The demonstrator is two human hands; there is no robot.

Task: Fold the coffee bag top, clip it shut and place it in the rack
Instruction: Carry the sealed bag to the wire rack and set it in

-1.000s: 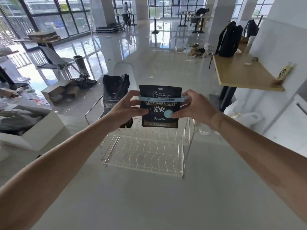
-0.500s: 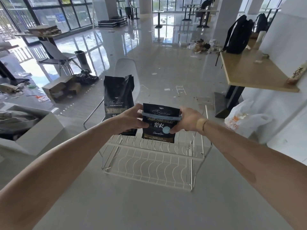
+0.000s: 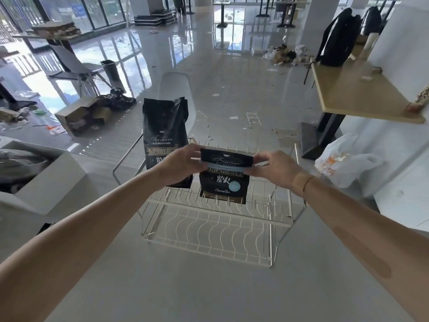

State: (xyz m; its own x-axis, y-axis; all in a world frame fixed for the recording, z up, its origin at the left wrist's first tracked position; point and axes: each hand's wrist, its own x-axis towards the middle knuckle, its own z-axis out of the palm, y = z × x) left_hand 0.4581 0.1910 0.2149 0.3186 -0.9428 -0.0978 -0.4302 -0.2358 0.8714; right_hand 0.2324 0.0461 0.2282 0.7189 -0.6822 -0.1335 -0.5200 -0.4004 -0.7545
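A black coffee bag with a folded top and a light blue clip across the fold stands upright in the upper tier of the wire rack. My left hand grips the bag's left top corner. My right hand pinches the clip's right end. A second, taller black coffee bag stands unfolded in the rack's upper tier, just left of my left hand and partly hidden by it.
The rack sits on a grey table. A white chair stands behind the rack. A white box lies at the left, a white plastic bag and a wooden table at the right.
Both hands have carried the clipped bag down and away from me, from above the rack into its upper tier. The view has tilted down.
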